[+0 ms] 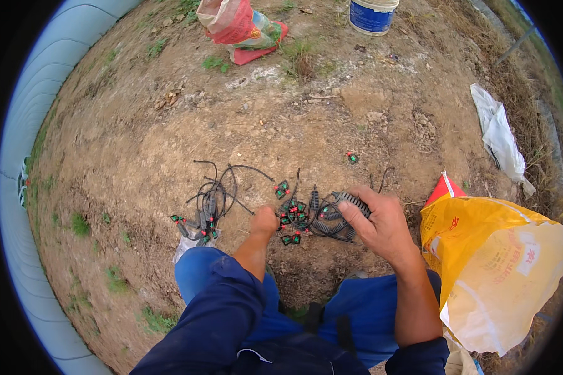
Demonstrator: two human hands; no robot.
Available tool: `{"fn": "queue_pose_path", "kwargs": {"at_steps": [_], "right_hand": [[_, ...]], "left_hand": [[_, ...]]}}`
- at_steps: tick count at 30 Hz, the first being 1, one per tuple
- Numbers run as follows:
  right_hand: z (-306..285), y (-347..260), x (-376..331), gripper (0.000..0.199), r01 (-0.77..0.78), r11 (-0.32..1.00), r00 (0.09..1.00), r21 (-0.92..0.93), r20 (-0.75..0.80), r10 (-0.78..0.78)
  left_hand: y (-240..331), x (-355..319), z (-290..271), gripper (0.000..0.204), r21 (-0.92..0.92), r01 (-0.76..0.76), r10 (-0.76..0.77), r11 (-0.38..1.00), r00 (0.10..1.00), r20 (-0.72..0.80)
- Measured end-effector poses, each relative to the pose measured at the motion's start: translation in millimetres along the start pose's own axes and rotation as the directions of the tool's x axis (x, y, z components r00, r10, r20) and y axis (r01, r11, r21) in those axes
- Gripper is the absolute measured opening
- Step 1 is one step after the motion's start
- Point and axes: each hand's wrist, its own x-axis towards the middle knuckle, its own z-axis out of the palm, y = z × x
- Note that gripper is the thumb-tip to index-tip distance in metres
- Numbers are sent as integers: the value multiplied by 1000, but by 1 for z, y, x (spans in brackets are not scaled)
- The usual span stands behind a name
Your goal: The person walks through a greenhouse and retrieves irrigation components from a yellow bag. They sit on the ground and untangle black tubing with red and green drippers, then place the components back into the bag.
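My right hand [381, 226] is closed around a dark grey ribbed cylinder [351, 201], its thumb on the near side. Beneath it lie more ribbed cylinders and thin black tubes [339, 236] in a tangle. My left hand [265, 221] is closed just left of a pile of small green-and-red sprinkler heads [296, 212]; whatever its fingers hold, if anything, is hidden. Farther left rests a bundle of black tubes [218, 190] with grey cylinders and green-and-red heads at its near end, partly on a clear plastic bag [192, 244].
A yellow-and-white sack [481, 250] stands close at my right. On the bare soil, one green-and-red head [352, 157] lies apart. Beyond are a red-and-white sack [238, 28], a blue-and-white bucket [372, 17] and a white sheet [499, 131]. A pale plastic-covered wall [28, 125] runs along the left.
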Motion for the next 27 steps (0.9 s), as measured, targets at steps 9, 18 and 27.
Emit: {"fn": "queue_pose_path", "kwargs": {"at_steps": [9,18,27], "right_hand": [[1,2,-3,32,-5,999,997,32,82,3],[-4,5,-1,34,-11,993,997,119,75,2],[-5,9,2,34,4,991,998,133,54,-12]], "left_hand": [[4,-17,6,52,197,-177,179,964,984,9],[-10,-13,28,16,338,-299,299,892,953,53],[6,-28,23,21,427,-352,354,833,932,79]]}}
